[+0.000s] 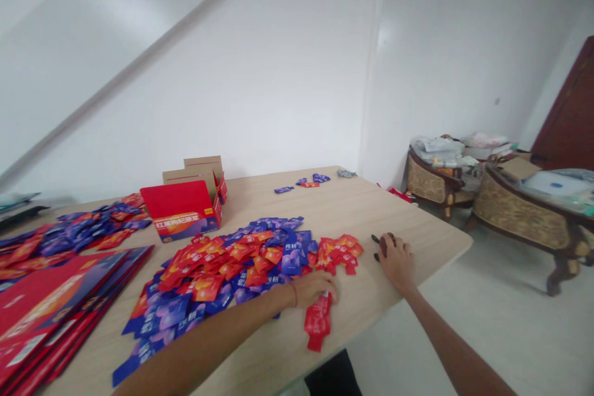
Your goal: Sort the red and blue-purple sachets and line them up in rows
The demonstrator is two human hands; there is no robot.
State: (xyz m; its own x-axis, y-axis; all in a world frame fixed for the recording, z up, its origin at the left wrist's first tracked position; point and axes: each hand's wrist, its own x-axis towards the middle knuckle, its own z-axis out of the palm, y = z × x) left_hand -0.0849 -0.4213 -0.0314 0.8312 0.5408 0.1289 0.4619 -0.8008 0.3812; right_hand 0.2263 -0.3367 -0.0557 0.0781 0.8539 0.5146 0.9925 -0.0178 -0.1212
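My left hand (315, 289) is closed at the upper end of a red sachet (318, 322), which lies near the table's front edge. Fingers of my right hand (398, 263) are curled over a small dark object (383, 245) with black ends sticking out to the left; its kind is mostly hidden under the hand. Beyond my left hand spreads a big mixed heap of red and purple-blue sachets (208, 286). A smaller group of red sachets (341, 252) lies between the two hands.
A red carton (183, 210) stands open behind the heap. Flat red cartons (60, 303) are stacked at left, near another sachet pile (93, 229). A few sachets (310, 184) lie at the table's far side. Loaded armchairs (520, 216) stand at right.
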